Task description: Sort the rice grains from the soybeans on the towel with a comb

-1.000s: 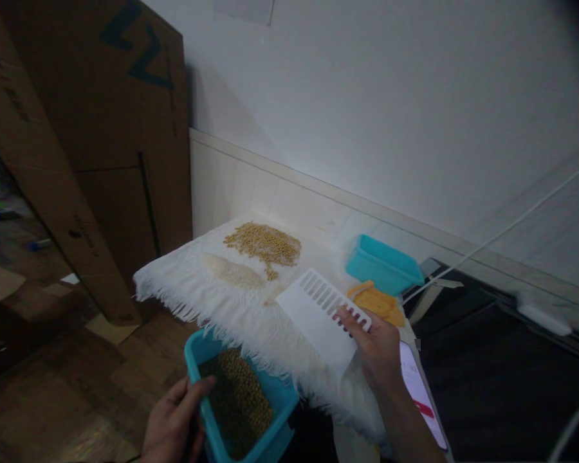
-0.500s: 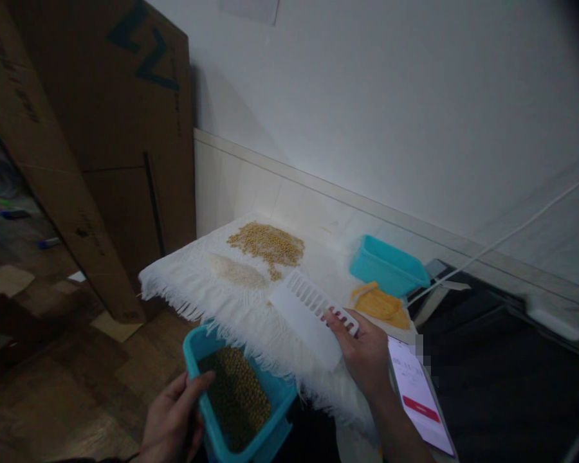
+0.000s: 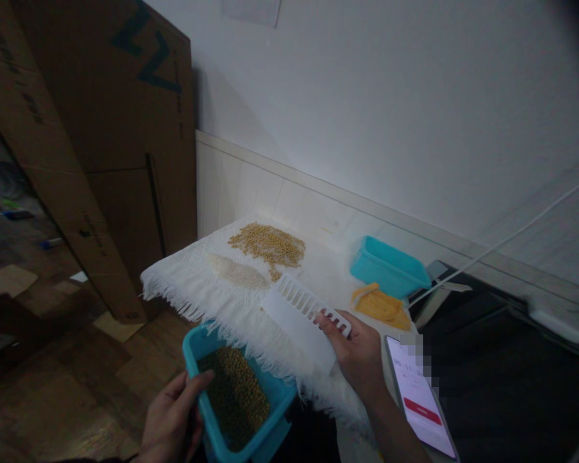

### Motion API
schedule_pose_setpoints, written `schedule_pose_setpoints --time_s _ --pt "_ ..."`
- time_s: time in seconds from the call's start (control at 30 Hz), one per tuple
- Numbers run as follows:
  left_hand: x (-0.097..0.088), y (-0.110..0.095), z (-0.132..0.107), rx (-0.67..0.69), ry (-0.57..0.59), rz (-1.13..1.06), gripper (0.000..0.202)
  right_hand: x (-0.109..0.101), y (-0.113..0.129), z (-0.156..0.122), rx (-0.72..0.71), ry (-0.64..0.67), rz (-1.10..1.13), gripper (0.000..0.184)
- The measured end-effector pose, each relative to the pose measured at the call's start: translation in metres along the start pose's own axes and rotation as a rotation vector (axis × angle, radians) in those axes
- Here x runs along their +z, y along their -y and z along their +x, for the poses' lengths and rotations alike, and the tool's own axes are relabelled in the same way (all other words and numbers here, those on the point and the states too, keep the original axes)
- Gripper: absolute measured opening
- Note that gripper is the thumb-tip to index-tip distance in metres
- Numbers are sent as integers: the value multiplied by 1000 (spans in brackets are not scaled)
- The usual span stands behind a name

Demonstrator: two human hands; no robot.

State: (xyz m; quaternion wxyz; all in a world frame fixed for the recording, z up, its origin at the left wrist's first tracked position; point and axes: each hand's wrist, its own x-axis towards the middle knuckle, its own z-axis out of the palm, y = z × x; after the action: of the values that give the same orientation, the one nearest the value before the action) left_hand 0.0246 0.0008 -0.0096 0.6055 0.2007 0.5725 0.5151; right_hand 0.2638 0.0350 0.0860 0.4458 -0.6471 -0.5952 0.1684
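My left hand (image 3: 176,411) grips the left rim of a blue plastic bin (image 3: 275,418), thumb over the edge. Inside lie small dark green beans (image 3: 224,399) and yellow soybeans (image 3: 246,379). My right hand (image 3: 354,354) is closed on a white slotted plastic plate (image 3: 302,315), its slots toward the back. The plate is tilted low over the fringed white cloth (image 3: 183,283). Beyond its far left corner are a heap of soybeans (image 3: 270,244) and a paler heap of what looks like rice (image 3: 238,271).
A second blue bin (image 3: 388,267) stands at the cloth's right rear, beside a crumpled yellow cloth (image 3: 381,305). A lit phone (image 3: 419,399) lies near my right forearm. A white cable (image 3: 506,238) crosses at right. A tall cardboard box (image 3: 125,128) stands left, against the wall.
My right hand and the slotted plate have moved a little to the left. My left hand and the bin it holds have stayed in place.
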Motion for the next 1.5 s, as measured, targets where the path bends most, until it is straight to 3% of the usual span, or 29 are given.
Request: schedule_pose_setpoints --time_s 0.63,0.9,1.13,1.3,1.5 --pt "0 -2 1 18 -9 11 37 4 6 -8 -27 51 -29 32" --pt "-3 -7 -1 33 3 -9 35 7 14 -16 -199 96 -66 25" --pt "-6 -4 5 32 -8 -33 33 6 23 -29 -204 166 -42 24" --pt "-7 -3 6 37 11 -8 33 3 14 -2 -64 41 43 28" --pt "1 -12 -2 -8 -52 -72 30 12 -14 31 15 129 197 32"
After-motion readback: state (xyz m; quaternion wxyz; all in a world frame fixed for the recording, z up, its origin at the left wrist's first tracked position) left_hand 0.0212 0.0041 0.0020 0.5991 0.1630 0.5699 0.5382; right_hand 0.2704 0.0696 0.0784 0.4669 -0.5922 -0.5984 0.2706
